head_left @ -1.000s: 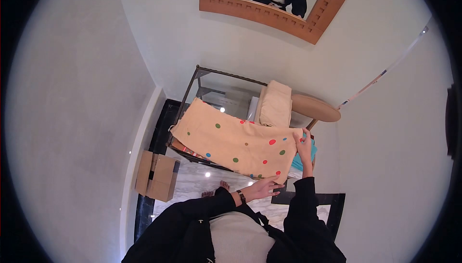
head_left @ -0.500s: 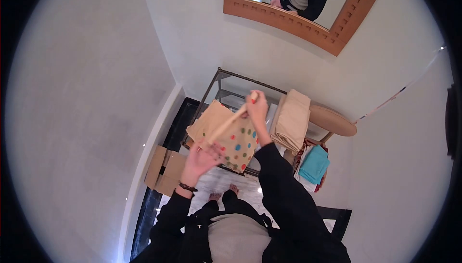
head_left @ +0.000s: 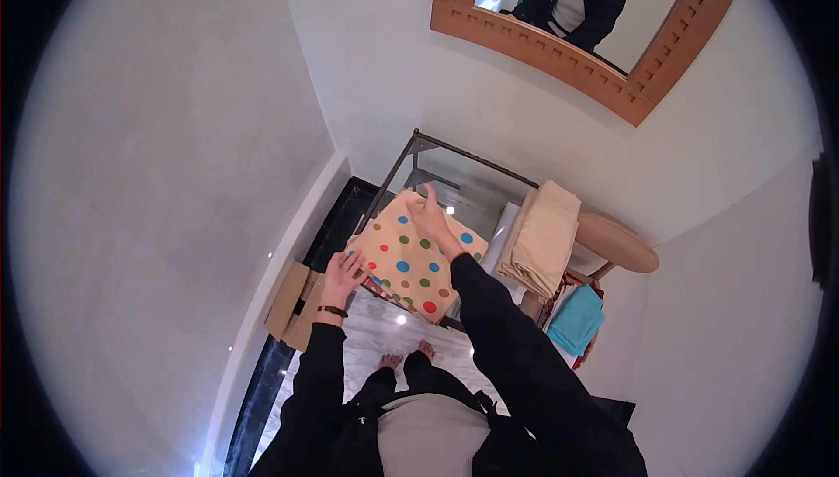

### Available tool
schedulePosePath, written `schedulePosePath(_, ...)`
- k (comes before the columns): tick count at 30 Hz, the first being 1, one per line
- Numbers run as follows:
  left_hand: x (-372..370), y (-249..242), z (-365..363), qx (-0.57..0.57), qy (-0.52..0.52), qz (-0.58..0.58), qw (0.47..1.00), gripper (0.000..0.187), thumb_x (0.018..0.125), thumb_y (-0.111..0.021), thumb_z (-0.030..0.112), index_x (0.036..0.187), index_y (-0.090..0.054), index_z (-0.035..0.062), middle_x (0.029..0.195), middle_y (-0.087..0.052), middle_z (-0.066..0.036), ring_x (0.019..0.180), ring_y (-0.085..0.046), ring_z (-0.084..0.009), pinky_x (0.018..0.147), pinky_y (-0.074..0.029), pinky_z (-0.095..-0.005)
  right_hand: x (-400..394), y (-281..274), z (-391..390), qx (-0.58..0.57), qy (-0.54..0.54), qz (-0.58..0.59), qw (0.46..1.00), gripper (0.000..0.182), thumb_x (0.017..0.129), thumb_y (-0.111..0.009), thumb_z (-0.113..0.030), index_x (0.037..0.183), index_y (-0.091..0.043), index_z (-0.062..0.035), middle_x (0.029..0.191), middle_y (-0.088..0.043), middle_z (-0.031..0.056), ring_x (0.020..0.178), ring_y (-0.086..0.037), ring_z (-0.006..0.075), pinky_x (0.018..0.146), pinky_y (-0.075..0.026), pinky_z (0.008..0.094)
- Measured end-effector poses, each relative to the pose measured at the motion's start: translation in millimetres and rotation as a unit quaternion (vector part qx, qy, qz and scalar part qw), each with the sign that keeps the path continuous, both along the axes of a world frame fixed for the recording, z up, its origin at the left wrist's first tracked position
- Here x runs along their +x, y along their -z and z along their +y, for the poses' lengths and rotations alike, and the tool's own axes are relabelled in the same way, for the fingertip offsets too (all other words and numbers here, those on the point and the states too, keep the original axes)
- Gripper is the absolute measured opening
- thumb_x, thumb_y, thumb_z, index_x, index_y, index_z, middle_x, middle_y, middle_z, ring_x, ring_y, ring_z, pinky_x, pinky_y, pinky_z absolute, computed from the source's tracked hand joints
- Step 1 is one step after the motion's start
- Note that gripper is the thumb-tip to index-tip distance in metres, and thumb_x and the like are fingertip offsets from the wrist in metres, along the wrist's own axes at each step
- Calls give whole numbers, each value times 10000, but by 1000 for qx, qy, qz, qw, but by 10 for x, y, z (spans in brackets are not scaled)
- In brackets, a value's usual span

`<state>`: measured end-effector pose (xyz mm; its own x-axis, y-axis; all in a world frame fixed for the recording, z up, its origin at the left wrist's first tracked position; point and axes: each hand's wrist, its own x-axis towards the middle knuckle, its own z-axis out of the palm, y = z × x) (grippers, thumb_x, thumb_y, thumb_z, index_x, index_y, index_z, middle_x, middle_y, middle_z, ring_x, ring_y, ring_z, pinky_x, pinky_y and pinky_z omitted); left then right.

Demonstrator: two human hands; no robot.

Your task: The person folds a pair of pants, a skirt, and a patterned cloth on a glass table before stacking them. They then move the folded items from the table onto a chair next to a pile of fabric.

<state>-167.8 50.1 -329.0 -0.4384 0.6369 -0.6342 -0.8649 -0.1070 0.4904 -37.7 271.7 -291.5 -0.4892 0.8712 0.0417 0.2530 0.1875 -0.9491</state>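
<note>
A folded cream cloth with coloured polka dots (head_left: 405, 245) lies spread on the glass-topped metal table (head_left: 472, 153). My left hand (head_left: 343, 275) is at the cloth's near left edge, its fingers stretched out onto the fabric. A strip of striped or patterned fabric shows beneath that edge. Over the far part of the cloth lies my right hand (head_left: 427, 217), one digit pointing up and away from the rest. Its other fingers are partly hidden, and I see nothing held in it.
Right of the cloth sits a stack of folded beige fabric (head_left: 542, 237). Beyond are a round brown seat (head_left: 619, 243) and a folded turquoise cloth (head_left: 577, 318). Cardboard (head_left: 301, 307) stands at lower left. A wood-framed mirror (head_left: 542, 51) hangs on the wall above.
The folded edge my right hand held up is now down, and the dotted side faces up across the cloth. My right hand has lowered onto it; the view has shifted slightly.
</note>
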Motion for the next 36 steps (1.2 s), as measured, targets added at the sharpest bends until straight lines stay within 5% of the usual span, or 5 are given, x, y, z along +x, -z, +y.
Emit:
schedulePosePath(8, 980, 17, 140, -172, 184, 783, 569, 506, 906, -505, 211, 1377, -405, 54, 1313, -460, -206, 1236, -421, -367, 1047, -292, -545, 1414, 427, -958, 262, 245, -148, 922, 521, 876, -630, -168, 1303, -407, 31, 1205, -505, 240, 995, -578, 335, 898, -450, 416)
schedulePosePath(12, 1222, -153, 228, -158, 302, 870, 356, 559, 934, -477, 311, 1451, -357, 133, 1521, -258, -190, 1411, -217, -371, 1125, -119, -591, 1639, 757, -1065, -65, 212, -31, 975, 605, 892, -652, -237, 1329, -348, 51, 1103, -584, 209, 854, -640, 235, 747, -512, 321)
schedulePosePath(24, 1337, -19, 496, -122, 453, 730, 497, 522, 947, -474, 257, 1449, -374, 153, 1458, -376, -166, 1289, -405, -351, 1059, -267, -553, 1942, 709, -635, -131, 100, 124, 979, 668, 894, -667, -213, 1393, -290, 22, 1083, -644, 158, 854, -680, 198, 655, -568, 301)
schedulePosePath(30, 1243, 62, 619, -104, 298, 907, 280, 522, 918, -502, 217, 1423, -399, 131, 1501, -325, -129, 1367, -324, -307, 1119, -211, -546, 1984, 71, -603, -29, 121, 16, 992, 653, 887, -653, -120, 1393, -278, 53, 1115, -644, 168, 897, -674, 204, 765, -550, 288)
schedulePosePath(36, 1263, 184, 590, -112, 293, 904, 290, 516, 906, -526, 283, 1401, -440, 162, 1492, -370, -95, 1362, -354, -287, 1118, -245, -523, 978, -126, -630, -22, 114, -25, 993, 704, 895, -638, -154, 1432, -236, 62, 1003, -658, 165, 857, -670, 221, 735, -532, 308)
